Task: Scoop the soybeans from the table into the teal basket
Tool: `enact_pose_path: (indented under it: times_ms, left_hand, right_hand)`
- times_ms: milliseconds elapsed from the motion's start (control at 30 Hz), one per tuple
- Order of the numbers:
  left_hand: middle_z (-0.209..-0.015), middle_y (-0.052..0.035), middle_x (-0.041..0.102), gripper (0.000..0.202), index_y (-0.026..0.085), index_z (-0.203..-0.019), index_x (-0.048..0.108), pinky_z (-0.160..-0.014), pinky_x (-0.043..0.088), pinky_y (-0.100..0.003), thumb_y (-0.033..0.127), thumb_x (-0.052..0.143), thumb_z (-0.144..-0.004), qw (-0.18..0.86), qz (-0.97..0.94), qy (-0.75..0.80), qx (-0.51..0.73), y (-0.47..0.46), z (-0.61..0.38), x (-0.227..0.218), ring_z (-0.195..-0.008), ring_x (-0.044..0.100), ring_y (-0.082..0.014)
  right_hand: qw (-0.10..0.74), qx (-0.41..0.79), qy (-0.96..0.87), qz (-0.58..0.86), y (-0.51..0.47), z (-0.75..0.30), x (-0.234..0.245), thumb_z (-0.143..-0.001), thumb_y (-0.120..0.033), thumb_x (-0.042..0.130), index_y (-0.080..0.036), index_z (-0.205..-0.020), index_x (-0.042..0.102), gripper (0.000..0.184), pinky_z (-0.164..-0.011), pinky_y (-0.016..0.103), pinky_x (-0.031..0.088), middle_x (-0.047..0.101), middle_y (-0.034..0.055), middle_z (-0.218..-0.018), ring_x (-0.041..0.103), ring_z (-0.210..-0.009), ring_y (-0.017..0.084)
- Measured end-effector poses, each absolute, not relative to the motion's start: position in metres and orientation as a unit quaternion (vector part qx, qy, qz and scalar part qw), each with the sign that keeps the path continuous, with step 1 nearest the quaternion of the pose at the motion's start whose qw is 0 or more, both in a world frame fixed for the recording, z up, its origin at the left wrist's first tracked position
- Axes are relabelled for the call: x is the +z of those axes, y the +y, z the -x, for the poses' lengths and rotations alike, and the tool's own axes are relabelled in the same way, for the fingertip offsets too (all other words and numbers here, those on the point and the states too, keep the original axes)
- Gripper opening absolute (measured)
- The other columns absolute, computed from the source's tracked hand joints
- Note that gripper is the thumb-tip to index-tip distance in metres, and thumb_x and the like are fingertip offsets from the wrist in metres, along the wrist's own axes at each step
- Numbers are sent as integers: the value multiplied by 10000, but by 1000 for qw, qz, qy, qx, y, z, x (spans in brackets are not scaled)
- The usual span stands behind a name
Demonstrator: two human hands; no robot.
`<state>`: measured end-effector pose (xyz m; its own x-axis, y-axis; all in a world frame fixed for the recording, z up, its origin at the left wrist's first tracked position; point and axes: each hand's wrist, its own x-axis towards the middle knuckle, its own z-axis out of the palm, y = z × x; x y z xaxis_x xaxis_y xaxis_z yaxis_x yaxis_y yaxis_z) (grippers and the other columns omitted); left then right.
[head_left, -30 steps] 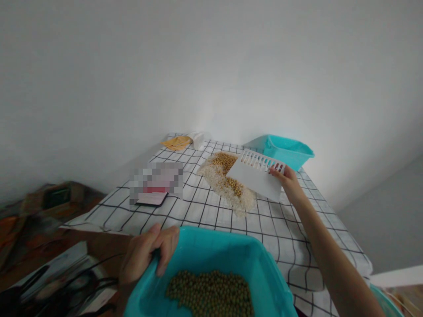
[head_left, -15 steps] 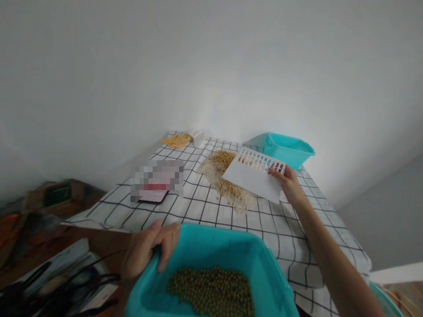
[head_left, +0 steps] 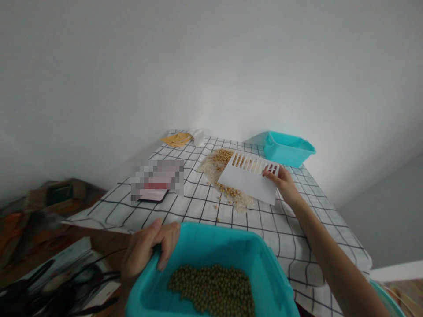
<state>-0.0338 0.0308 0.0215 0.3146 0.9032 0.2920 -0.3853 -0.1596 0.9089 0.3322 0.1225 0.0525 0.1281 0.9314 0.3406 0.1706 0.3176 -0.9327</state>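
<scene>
My left hand [head_left: 148,253] grips the near-left rim of a turquoise plastic bin [head_left: 211,246] that holds a heap of green peas [head_left: 213,288]. My right hand [head_left: 280,182] reaches across the checked tablecloth [head_left: 205,207] and holds a white slotted scoop [head_left: 247,176] by its right end. The scoop stands tilted on a pile of white rice mixed with yellow beans [head_left: 224,171]. A few loose beans lie on the cloth just in front of the pile.
A second turquoise bin [head_left: 287,147] stands at the table's far right corner. A blurred-out card or booklet [head_left: 157,182] lies left of the pile. A yellow cloth [head_left: 176,139] and a small white item [head_left: 198,136] sit at the far edge by the wall. Dark cables [head_left: 49,290] lie at lower left.
My right hand has dragged the scoop leftwards and nearer through the pile, pushing grains along and scattering a few beans. My left hand keeps its grip on the bin.
</scene>
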Motion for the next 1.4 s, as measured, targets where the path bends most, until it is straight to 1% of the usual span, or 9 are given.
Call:
enact_pose_path:
  times_ms: [233,333,500,733,1000,1167,1400]
  left_hand:
    - [-414,-8,430,736,216,-411,569,-613,353,-367,355,274,-1070,594,-547,241,538,31,34,20,-442,368,-166]
    - [-413,-12,452,727,217,-418,577,-615,353,-365,357,288,-1070,591,-551,234,541,31,34,21,-452,384,-170]
    - [-417,-14,472,718,217,-433,590,-611,341,-365,378,306,-1073,593,-553,227,540,31,33,23,-465,395,-175]
    - [-434,-10,478,706,208,-448,583,-609,346,-348,365,302,-1076,600,-555,209,538,30,33,24,-491,397,-169]
    - [-420,-15,482,701,200,-436,547,-605,360,-351,375,310,-1072,590,-566,216,534,31,34,25,-475,401,-165]
    - [-415,-17,487,701,202,-433,545,-619,374,-353,369,306,-1070,587,-567,217,535,31,34,26,-464,407,-162]
    - [-435,-11,485,696,204,-447,578,-615,356,-354,385,324,-1070,594,-560,211,537,30,33,26,-469,398,-162]
  right_hand:
    - [568,348,-572,478,122,-331,51,-749,-430,810,-213,-944,675,321,-700,308,528,737,25,-916,664,-757,190]
    - [565,350,-577,475,121,-331,52,-756,-415,810,-214,-949,680,307,-696,301,527,740,22,-920,664,-758,186]
    - [556,356,-580,477,119,-329,52,-756,-413,813,-213,-916,681,289,-657,288,518,732,16,-876,651,-724,177]
    - [547,356,-587,479,116,-328,54,-765,-421,802,-208,-925,688,290,-658,294,525,742,28,-910,657,-731,180]
    - [535,357,-592,485,113,-324,56,-759,-420,798,-209,-916,683,287,-653,304,531,745,39,-920,671,-747,196]
    - [542,359,-577,495,114,-326,56,-748,-441,797,-218,-930,666,317,-663,321,533,740,42,-924,673,-748,207]
    - [531,378,-586,481,113,-326,56,-743,-419,816,-218,-874,662,285,-660,303,517,721,20,-859,651,-711,182]
